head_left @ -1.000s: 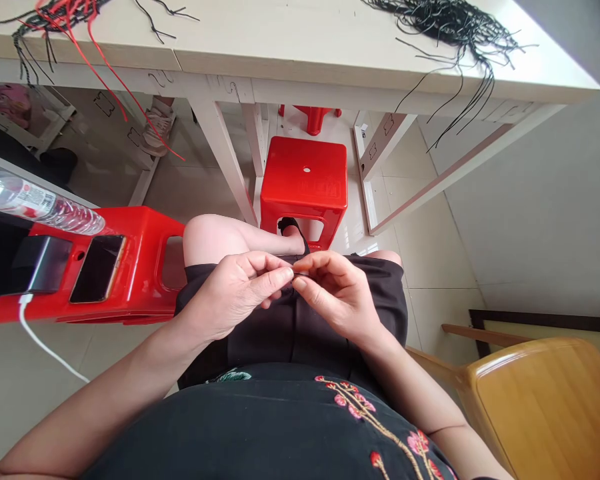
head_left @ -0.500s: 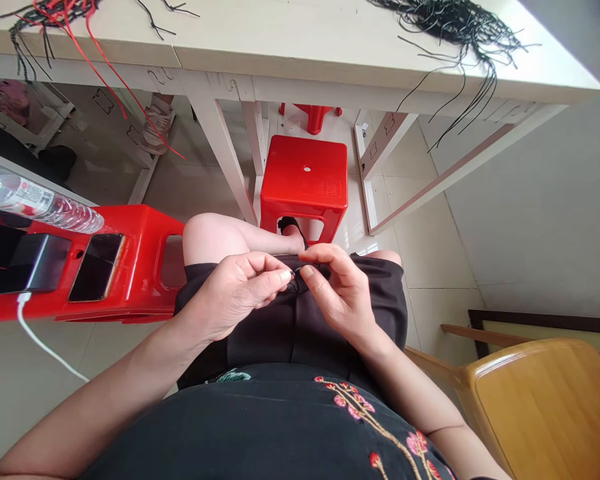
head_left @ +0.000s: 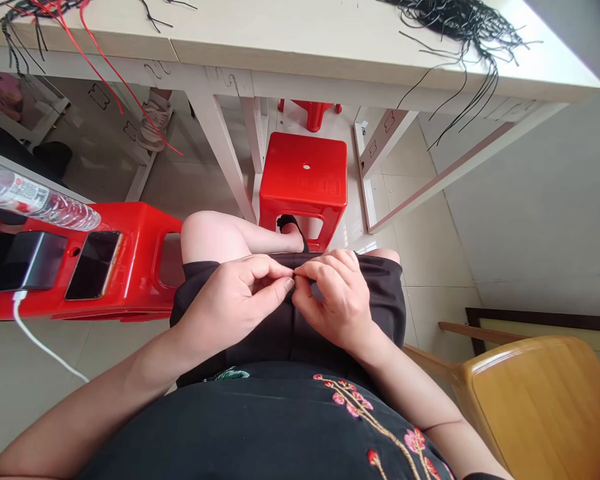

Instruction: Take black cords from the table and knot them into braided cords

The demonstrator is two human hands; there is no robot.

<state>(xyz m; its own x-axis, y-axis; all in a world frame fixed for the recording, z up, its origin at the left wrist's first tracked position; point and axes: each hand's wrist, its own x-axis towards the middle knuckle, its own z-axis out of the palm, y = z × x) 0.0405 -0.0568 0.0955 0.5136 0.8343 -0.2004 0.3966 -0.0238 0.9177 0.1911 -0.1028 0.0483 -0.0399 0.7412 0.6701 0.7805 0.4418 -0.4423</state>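
Above my lap, my left hand pinches thumb and forefinger together at the fingertips. My right hand meets it there, its thumb and forefinger pressed closed and the other fingers curled. Between the two pinches shows a tiny dark bit of black cord; most of it is hidden by the fingers or lost against the black shorts. On the table's right lies a tangled bundle of black cords, with loose ends hanging over the front edge.
Red cords dangle off the white table at left, beside black braided ones. A red stool stands under it. Another red stool at left bears a phone, a charging block and a bottle. A wooden chair is at right.
My right hand has turned and curled its fingers in, and its fingertips have closed up against my left hand's. The black cord that showed between them is now mostly covered.
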